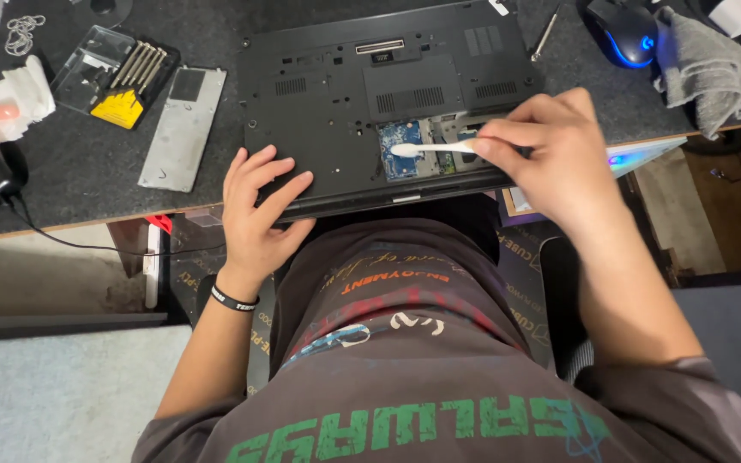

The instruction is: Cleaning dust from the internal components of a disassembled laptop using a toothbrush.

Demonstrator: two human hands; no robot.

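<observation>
White swab (426, 149) pinched in right hand (551, 159), dabbing the open bay on the laptop (336, 111); left hand (259, 210) flat, holding nothing, steadying it. Next pass probably needs light pressure.

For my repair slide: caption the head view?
Right hand swabs open laptop bay; left hand steadies it.

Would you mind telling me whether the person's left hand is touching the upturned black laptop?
Touching. The head view shows the left hand lying flat on the laptop, its fingers spread over the near-left corner, with no gap visible beneath them.
</observation>
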